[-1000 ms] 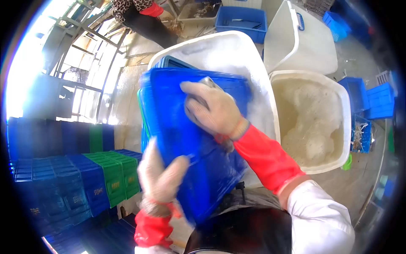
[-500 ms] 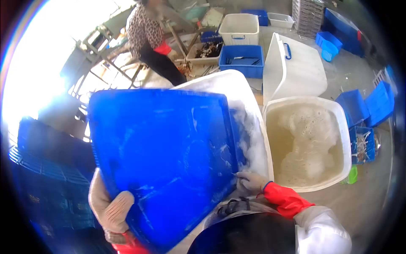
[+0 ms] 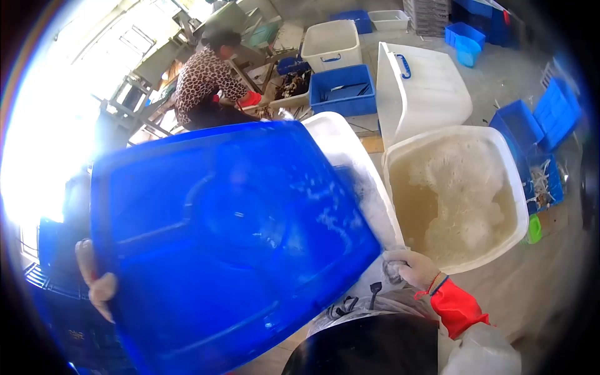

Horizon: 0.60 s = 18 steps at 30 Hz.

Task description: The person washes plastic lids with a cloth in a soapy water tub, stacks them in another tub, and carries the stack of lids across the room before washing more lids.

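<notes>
A large wet blue plastic lid (image 3: 244,219) with raised ridges and streaks of suds is held tilted in front of me. My left hand (image 3: 97,281), in a pale knit glove, grips its left edge, and part of the fingers is hidden behind it. My right hand (image 3: 409,267), gloved with a red sleeve cover, is closed around a small grey pad (image 3: 392,270) by the lid's right corner. Behind the lid stands a white tub (image 3: 337,128) with foam inside, mostly covered from view. To the right is a white tub of murky, foamy water (image 3: 415,209).
A person (image 3: 203,84) in a leopard-print top crouches at the back left beside a bin of dark debris (image 3: 292,84). Beyond the tubs are a blue bin (image 3: 344,107), a white bin (image 3: 331,47) and a tipped white bin (image 3: 431,87). Blue crates (image 3: 519,125) stand at right.
The lid has swung left and tilted, its ridged face now more in view. My right hand has moved right and slightly down. The person at the back has bent lower.
</notes>
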Each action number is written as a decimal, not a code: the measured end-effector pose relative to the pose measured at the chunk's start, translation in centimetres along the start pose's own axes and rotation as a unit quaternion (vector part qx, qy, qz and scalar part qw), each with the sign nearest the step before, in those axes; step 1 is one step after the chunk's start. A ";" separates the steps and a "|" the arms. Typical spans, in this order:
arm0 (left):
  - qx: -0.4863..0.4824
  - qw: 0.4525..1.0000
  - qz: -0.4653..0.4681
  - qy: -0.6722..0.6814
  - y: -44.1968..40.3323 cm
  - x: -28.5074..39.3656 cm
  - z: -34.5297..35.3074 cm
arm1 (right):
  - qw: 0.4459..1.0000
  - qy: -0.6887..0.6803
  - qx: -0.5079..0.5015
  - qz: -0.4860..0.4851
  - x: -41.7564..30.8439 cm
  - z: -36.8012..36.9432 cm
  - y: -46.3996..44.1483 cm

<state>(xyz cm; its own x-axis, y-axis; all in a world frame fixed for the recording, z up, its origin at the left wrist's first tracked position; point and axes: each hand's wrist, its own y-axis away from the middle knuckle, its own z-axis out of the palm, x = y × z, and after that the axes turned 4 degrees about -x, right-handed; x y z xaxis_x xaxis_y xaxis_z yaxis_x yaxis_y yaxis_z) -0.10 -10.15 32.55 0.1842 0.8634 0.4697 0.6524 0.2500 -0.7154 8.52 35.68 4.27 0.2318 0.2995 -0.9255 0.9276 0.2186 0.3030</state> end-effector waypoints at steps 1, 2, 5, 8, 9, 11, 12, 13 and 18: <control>-0.029 0.998 -0.027 0.044 2.0 0.3 2.0 | 1.000 -0.014 -0.016 -0.004 -1.8 -0.2 -0.4; -0.063 0.993 -0.055 0.089 3.9 0.6 4.1 | 0.998 -0.001 -0.024 -0.051 -4.0 0.0 -1.5; -0.178 0.967 -0.089 0.160 9.3 1.4 9.3 | 0.971 -0.110 -0.138 -0.160 -11.4 2.1 -5.7; -0.268 0.951 0.154 0.008 13.0 0.9 11.9 | 0.912 -0.064 -0.059 -0.400 -18.8 6.4 -7.9; -0.333 0.931 0.143 0.045 14.0 0.9 12.0 | 0.927 -0.096 -0.128 -0.339 -19.3 7.3 -7.7; -0.330 0.577 -0.558 0.497 13.7 2.8 13.1 | 0.931 -0.071 -0.118 -0.338 -18.0 8.5 -9.7; -0.393 0.652 -0.462 0.455 13.6 2.0 12.9 | 0.921 -0.009 -0.025 -0.389 -16.1 9.5 -11.7; -0.433 0.722 -0.360 0.401 13.5 1.2 12.6 | 0.937 0.037 0.040 -0.346 -12.3 10.8 -13.8; -0.466 0.797 -0.322 0.208 11.7 0.5 12.7 | 0.982 0.028 0.170 0.072 10.2 12.2 -15.0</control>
<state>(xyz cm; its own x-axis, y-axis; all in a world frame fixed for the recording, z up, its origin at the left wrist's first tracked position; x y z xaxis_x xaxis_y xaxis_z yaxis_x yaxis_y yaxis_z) -1.67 -1.23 17.82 -0.3088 0.4180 0.8544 0.9374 -0.0185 0.3479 0.56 24.11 -12.48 0.3609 0.3582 -0.8611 0.9325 -0.1507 0.3281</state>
